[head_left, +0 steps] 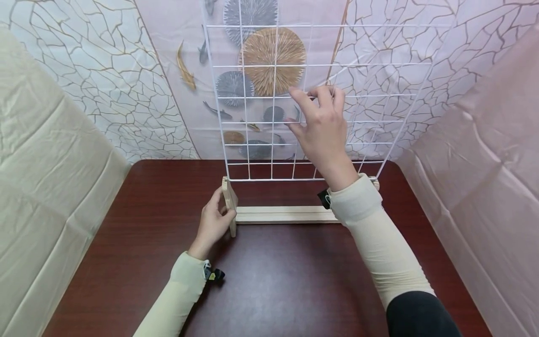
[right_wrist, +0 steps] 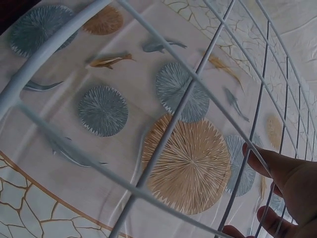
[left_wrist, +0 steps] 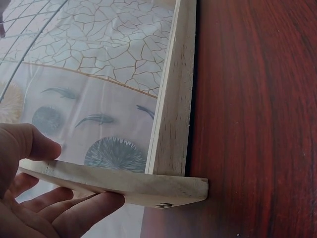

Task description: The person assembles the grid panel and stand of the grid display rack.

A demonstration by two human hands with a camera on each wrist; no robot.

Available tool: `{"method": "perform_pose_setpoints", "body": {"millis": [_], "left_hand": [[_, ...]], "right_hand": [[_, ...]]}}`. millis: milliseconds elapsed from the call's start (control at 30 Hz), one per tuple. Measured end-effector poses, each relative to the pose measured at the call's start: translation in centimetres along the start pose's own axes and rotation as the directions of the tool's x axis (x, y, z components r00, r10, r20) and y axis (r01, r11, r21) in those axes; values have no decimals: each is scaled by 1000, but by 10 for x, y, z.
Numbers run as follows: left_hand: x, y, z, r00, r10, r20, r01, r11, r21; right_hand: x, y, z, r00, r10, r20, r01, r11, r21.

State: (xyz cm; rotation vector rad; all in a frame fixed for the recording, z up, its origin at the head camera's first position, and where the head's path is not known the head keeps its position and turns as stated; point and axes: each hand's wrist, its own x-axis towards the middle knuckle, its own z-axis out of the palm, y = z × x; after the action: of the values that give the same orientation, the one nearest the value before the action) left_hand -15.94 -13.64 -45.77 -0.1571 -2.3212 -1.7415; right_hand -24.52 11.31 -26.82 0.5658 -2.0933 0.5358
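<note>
A white wire grid panel stands upright above a pale wooden stand, its bottom edge close to the stand's side pieces. My left hand grips the stand's left side board, thumb on one face and fingers on the other, as the left wrist view also shows. My right hand holds the grid's wires near its middle. In the right wrist view the thumb lies against a wire, with the other fingers partly hidden at the frame's edge. The stand's wooden crossbar runs rightward behind my right sleeve.
The stand rests on a dark reddish-brown table. Behind it hangs a patterned cloth with fish and round motifs. Beige cloth walls rise at both sides. The right side board mostly hides behind my right arm.
</note>
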Motion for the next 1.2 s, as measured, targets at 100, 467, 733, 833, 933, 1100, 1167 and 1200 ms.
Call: {"method": "perform_pose_setpoints", "body": {"millis": [100, 467, 733, 833, 933, 1100, 1167, 1200], "left_hand": [[-3, 10, -2, 1000, 5, 1, -5, 1000, 7], [6, -31, 1, 1000, -12, -1, 12, 1000, 13], [-2, 3, 0, 1000, -12, -2, 12, 1000, 7], [-4, 12, -2, 1000, -15, 1, 15, 1000, 7], [-4, 14, -2, 1000, -20, -1, 20, 1000, -7], [-4, 11, -2, 1000, -5, 0, 5, 1000, -3], [-4, 11, -3, 1000, -2, 3, 2, 1000, 1], [-4, 11, -2, 1000, -2, 3, 2, 1000, 0]], "right_hand": [[1, -1, 1, 1000, 5, 0, -5, 1000, -5], [-1, -2, 5, 1000, -31, -1, 31, 1000, 1], [-4, -4, 6, 999, -40, -3, 40, 999, 2], [-3, -4, 5, 999, -42, -6, 42, 999, -1], [-2, -5, 5, 999, -38, -12, 38, 999, -3], [-1, -7, 4, 999, -41, -11, 41, 999, 7], [-1, -7, 5, 999, -45, -10, 45, 999, 7], [-1, -7, 5, 999, -45, -11, 45, 999, 5]]}}
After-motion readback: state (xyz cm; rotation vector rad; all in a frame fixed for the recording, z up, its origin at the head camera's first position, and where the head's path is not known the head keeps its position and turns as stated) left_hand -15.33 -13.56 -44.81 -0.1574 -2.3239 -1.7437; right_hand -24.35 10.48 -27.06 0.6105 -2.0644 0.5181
